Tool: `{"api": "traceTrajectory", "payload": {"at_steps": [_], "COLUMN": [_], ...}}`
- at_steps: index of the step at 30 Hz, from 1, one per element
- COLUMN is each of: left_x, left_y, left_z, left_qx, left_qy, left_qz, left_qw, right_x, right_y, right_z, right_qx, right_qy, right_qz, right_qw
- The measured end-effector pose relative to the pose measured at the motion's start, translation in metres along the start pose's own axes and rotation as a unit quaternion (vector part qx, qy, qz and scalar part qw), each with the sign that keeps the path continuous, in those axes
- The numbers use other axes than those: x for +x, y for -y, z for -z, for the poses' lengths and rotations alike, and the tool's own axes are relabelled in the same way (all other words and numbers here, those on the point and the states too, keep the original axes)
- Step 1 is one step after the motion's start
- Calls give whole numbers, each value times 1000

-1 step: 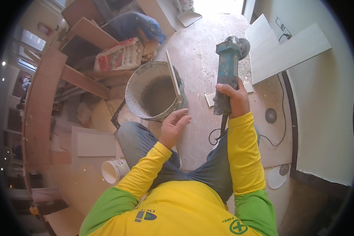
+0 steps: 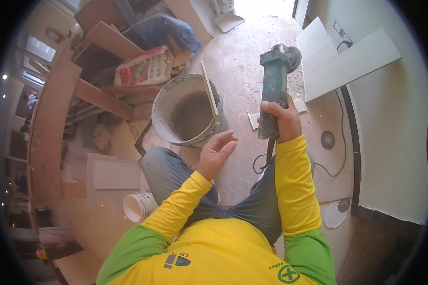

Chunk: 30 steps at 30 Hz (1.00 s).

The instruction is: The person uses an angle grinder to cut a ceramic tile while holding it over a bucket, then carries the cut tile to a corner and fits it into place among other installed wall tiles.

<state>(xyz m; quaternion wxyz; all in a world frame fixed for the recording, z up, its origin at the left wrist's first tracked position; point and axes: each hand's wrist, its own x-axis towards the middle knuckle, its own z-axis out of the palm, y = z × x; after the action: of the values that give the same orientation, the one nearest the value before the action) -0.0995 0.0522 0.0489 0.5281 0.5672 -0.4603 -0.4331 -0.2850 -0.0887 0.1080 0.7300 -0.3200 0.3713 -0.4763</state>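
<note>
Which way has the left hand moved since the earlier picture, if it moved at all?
Yes: the left hand has shifted slightly to the right, judged against the large bucket, which shows almost no change.

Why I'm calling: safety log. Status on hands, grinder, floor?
Right hand gripping angle grinder. Left hand empty, near bucket. Cord trailing below grinder; dark disc on floor, right side.

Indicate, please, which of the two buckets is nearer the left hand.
The large, grey-smeared bucket, just beyond the left hand; the small white bucket is farther back.
</note>
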Motion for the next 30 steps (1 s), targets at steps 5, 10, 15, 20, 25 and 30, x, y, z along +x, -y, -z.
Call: {"api": "traceTrajectory", "payload": {"at_steps": [5,10,15,20,25,30], "left_x": [34,55,58,55,65,141], "left_y": [-20,-26,-23,-20,-25,-31], "left_z": [-47,-55,-57,-59,-31,56], "left_qx": [-9,38,28,2,51,-19], "left_qy": [27,63,58,61,26,-154], "left_qz": [-62,-106,-97,-74,-84,10], "left_qw": [998,992,993,995,995,988], "right_x": [4,8,11,12,14,13], "right_y": [-5,-7,-9,-8,-10,-20], "right_z": [-1,3,3,5,-3,-30], "right_qx": [-5,3,8,-16,-55,-204], "right_qy": [7,9,-3,-6,1,21], "right_qz": [10,18,14,17,31,108], "right_qw": [1000,1000,1000,1000,998,973]}}
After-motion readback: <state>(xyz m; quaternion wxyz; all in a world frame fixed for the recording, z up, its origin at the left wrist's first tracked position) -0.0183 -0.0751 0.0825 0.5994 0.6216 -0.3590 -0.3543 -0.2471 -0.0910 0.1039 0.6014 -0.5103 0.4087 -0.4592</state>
